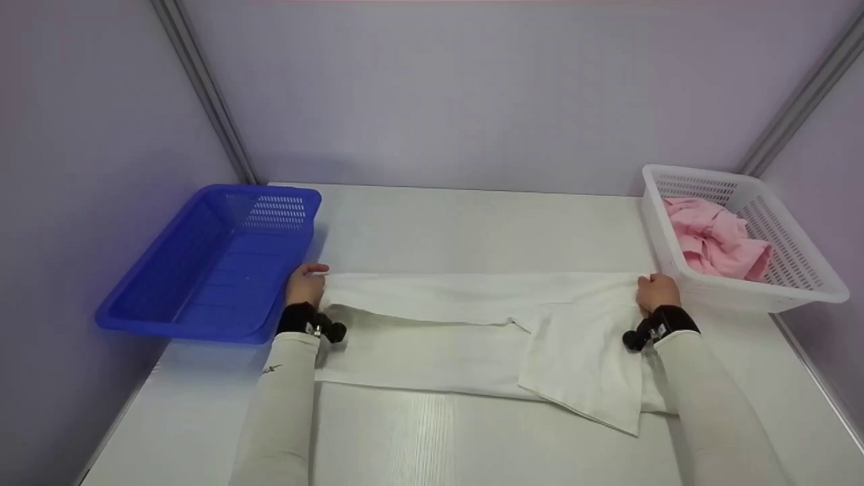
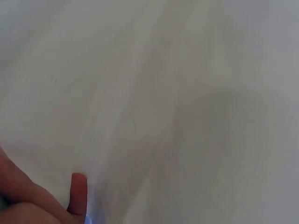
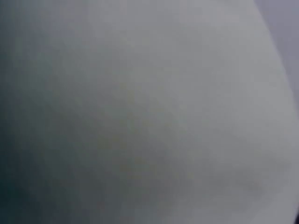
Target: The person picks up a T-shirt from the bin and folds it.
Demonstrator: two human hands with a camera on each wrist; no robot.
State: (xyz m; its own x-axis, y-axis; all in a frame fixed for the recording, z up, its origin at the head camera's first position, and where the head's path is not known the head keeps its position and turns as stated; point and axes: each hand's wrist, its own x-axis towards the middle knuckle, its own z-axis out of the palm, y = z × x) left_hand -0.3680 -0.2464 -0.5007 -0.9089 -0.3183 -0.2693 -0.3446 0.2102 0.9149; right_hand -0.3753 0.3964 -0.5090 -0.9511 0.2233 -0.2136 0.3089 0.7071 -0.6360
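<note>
The fingers of my left hand (image 1: 306, 288) pinch the far left corner of a white shirt (image 1: 439, 297), thumb stretched over toward the cloth. The fingers of my right hand (image 1: 658, 293) curl round its far right corner. Between them the far edge runs almost straight from side to side. In the left wrist view my left fingers (image 2: 78, 191) show at the lower left against pale, softly creased cloth; the right wrist view is a pale blur.

The shirt lies on a white bench (image 1: 378, 445) right in front of me. A folded layer covers its far side, with the lower layer showing nearer me. At the right, a sleeve flap (image 1: 587, 364) slants toward me, its tip reaching past the shirt's near edge.

Each wrist wears a black band (image 1: 297, 318), and white sleeves cover my forearms.

Just beside my left hand, at the left of the bench, sits a blue basket (image 1: 202, 333) with slotted sides. Beyond my right hand, at the far right, a white basket (image 1: 749, 290) holds a crumpled pink cloth (image 1: 715, 236). Pale wall panels (image 1: 472, 94) rise behind, joined at the corners by grey posts (image 1: 209, 94).
</note>
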